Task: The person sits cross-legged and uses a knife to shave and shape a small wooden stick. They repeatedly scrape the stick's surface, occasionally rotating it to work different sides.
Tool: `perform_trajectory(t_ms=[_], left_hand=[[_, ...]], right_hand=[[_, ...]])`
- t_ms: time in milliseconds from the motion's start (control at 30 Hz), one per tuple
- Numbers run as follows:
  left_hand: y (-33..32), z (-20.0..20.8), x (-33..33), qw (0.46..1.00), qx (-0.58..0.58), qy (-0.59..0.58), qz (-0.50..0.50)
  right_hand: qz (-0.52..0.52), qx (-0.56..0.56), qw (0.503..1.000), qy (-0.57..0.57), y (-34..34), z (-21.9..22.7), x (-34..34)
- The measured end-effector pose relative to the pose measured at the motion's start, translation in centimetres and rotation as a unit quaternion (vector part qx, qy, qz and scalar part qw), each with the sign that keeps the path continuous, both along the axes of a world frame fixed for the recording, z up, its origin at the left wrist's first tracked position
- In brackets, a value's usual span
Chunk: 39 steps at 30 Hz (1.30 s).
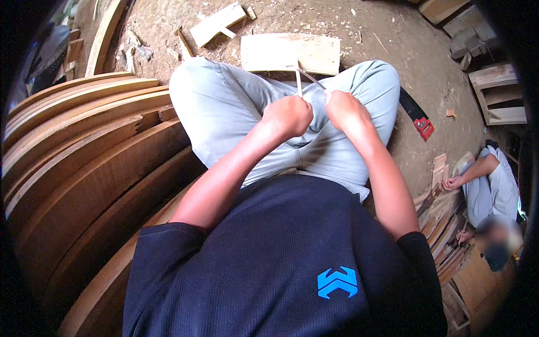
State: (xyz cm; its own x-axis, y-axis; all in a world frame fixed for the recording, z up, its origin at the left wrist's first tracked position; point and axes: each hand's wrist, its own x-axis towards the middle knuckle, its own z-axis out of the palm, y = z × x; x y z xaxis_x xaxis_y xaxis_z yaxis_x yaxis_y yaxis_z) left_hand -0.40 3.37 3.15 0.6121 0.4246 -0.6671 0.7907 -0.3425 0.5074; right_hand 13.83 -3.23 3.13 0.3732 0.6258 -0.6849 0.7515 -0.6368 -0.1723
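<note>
My left hand [287,116] is closed in a fist around a thin pale wooden stick [299,84], which points up and away from me. In my closed right hand [347,110] is a knife [312,79] with a narrow grey blade; its handle is hidden in the fist. The blade slants to the left and meets the stick near its far end. Both hands are above my lap, between my bent knees. Just beyond the hands, a pale wooden board [269,51] lies crosswise in front of my legs.
Long wooden planks [106,146] stand close on my left. A handsaw [422,127] with a red handle lies on the dirt floor beyond my right knee. Wood offcuts [209,32] and shavings are scattered ahead. Another person [488,185] sits at the right by more wood strips.
</note>
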Motion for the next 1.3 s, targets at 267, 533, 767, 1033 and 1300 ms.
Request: perform_trajectory(t_ms=[267, 533, 767, 1033, 1300], left_hand=[[0.1, -0.9, 0.0, 1.0, 0.011, -0.015, 0.007], [1.7, -4.3, -0.9, 0.978, 0.079, -0.153, -0.116], [1.9, -6.8, -1.5, 0.979, 0.064, -0.183, -0.06], [1.0, -6.1, -1.4, 0.995, 0.035, -0.098, -0.005], [0.5, -2.4, -0.4, 1.0, 0.022, -0.009, -0.001]], right_hand=[[0.014, 0.028, 0.999, -0.032, 2.8, -2.8, 0.5], [-0.022, 0.023, 0.999, -0.032, 2.9, -2.7, -0.5], [-0.012, 0.017, 1.0, 0.003, 1.7, -3.0, 0.4], [0.011, 0.016, 1.0, 0.011, -1.5, 0.5, 0.3], [0.025, 0.049, 0.998, -0.026, -1.9, 2.4, -1.2]])
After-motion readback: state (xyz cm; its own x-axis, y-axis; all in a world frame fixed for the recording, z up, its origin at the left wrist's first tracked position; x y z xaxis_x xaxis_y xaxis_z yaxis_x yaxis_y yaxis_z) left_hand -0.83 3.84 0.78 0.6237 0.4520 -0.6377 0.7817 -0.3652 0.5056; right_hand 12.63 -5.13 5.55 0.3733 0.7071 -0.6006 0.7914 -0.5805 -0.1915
